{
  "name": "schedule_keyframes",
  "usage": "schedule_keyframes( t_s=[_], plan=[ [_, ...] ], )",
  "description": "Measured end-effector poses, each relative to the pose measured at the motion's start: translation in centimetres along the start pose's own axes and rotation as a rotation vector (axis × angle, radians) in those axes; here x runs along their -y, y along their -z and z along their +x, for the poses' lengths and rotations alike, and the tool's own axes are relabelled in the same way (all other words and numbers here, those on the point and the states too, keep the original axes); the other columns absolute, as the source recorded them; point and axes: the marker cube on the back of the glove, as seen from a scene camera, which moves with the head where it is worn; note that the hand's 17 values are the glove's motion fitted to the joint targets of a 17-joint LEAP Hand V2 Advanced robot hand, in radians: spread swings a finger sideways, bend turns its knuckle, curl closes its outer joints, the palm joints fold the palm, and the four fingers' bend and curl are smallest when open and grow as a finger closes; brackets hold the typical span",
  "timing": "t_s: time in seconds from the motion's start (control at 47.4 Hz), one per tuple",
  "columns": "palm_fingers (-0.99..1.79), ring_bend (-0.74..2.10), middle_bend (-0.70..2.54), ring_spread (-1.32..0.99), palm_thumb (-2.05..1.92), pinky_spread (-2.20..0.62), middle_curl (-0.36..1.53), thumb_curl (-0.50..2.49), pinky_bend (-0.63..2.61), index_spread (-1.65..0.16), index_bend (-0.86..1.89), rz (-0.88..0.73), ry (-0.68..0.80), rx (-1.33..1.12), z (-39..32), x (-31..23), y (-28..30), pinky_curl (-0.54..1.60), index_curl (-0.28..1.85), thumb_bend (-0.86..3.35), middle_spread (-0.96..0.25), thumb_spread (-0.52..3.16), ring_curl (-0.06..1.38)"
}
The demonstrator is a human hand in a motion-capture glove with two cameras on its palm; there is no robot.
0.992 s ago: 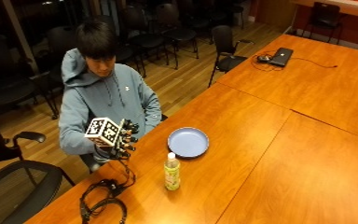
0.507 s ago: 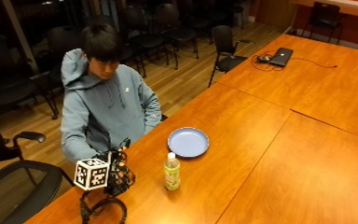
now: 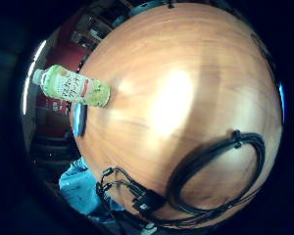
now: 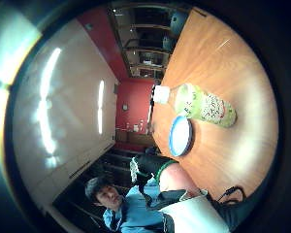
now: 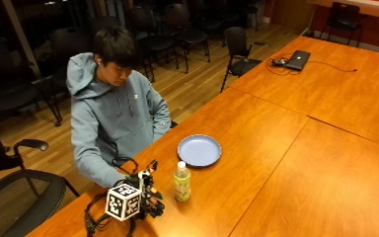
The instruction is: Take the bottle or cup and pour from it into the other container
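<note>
One bottle [image 5: 182,181] stands upright on the tabletop [image 5: 288,163], cap on, filled with pale green liquid. One blue plate [image 5: 199,150] lies flat on the tabletop just beyond the bottle, near it but not touching. One gloved right hand [image 5: 147,197] is positioned low over the tabletop beside the bottle, apart from it. Grip state: cannot tell, since the fingers are not clearly visible in any view. Both palm views show the bottle [image 3: 71,87] [image 4: 199,104] standing free, with the plate [image 4: 180,135] next to it. One laptop [image 5: 297,59] sits at the far end of the tabletop.
</note>
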Motion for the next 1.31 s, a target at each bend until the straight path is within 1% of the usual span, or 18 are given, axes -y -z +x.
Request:
schedule_keyframes(
  t_s=[0.401, 0.549, 0.633, 0.697, 0.739, 0.76, 0.781, 0.802, 0.866, 0.992, 1.119, 1.224, 1.309],
  plan=[
    [-0.16, 0.34, 0.16, 0.16, 0.31, 0.27, 0.23, 0.35, 0.63, -0.42, 0.10, -0.127, 0.019, 0.003, -1.0, 4.4, -5.7, 0.22, 0.11, -0.03, 0.03, 0.82, 0.25],
    [-0.15, 0.36, 0.17, 0.16, 0.33, 0.27, 0.23, 0.35, 0.62, -0.42, 0.09, -0.159, 0.066, 0.089, -1.8, 5.6, -8.2, 0.22, 0.10, -0.03, 0.03, 0.82, 0.25],
    [-0.08, 0.41, 0.19, 0.16, 0.40, 0.28, 0.24, 0.36, 0.61, -0.41, 0.08, -0.127, 0.104, 0.179, -2.9, 6.6, -9.1, 0.22, 0.09, -0.01, 0.05, 0.83, 0.27],
    [0.03, 0.49, 0.21, 0.17, 0.49, 0.28, 0.25, 0.37, 0.61, -0.40, 0.11, -0.088, 0.128, 0.230, -3.5, 7.0, -10.0, 0.22, 0.10, 0.01, 0.08, 0.84, 0.29],
    [0.24, 0.56, 0.25, 0.16, 0.57, 0.28, 0.27, 0.39, 0.61, -0.39, 0.12, -0.065, 0.144, 0.265, -3.8, 7.2, -10.8, 0.21, 0.10, 0.04, 0.09, 0.83, 0.29],
    [0.38, 0.65, 0.16, 0.14, 0.64, 0.27, 0.24, 0.40, 0.65, -0.37, 0.16, -0.055, 0.151, 0.283, -3.9, 7.3, -11.1, 0.22, 0.12, 0.07, 0.09, 0.83, 0.31],
    [0.53, 0.71, 0.04, 0.09, 0.71, 0.25, 0.20, 0.41, 0.68, -0.34, 0.27, -0.047, 0.156, 0.300, -4.0, 7.4, -11.4, 0.22, 0.16, 0.10, 0.09, 0.82, 0.32],
    [0.78, 0.62, 0.40, 0.06, 0.76, 0.23, 0.31, 0.42, 0.60, -0.30, 0.21, -0.040, 0.158, 0.316, -4.1, 7.5, -11.7, 0.19, 0.15, 0.11, 0.06, 0.81, 0.28],
    [1.02, 0.59, 0.43, -0.01, 0.88, 0.14, 0.33, 0.45, 0.53, -0.22, 0.29, -0.023, 0.153, 0.355, -4.4, 7.9, -12.6, 0.18, 0.20, 0.15, 0.03, 0.77, 0.29],
    [1.11, 0.58, 0.40, -0.08, 0.98, 0.00, 0.37, 0.51, 0.53, -0.14, 0.28, 0.002, 0.132, 0.371, -5.0, 8.1, -13.6, 0.24, 0.29, 0.11, -0.01, 0.56, 0.36],
    [1.16, 0.56, 0.38, -0.11, 1.02, -0.08, 0.39, 0.55, 0.53, -0.10, 0.25, -0.016, 0.140, 0.322, -6.3, 8.2, -14.0, 0.27, 0.34, 0.05, -0.03, 0.42, 0.38],
    [1.18, 0.54, 0.36, -0.12, 1.05, -0.11, 0.41, 0.57, 0.52, -0.09, 0.22, -0.061, 0.186, 0.194, -8.2, 7.6, -14.8, 0.28, 0.36, 0.00, -0.03, 0.35, 0.39],
    [1.19, 0.53, 0.35, -0.13, 1.06, -0.12, 0.42, 0.59, 0.51, -0.08, 0.21, -0.120, 0.236, 0.035, -10.1, 6.6, -16.0, 0.29, 0.38, -0.02, -0.04, 0.31, 0.40]
  ],
)
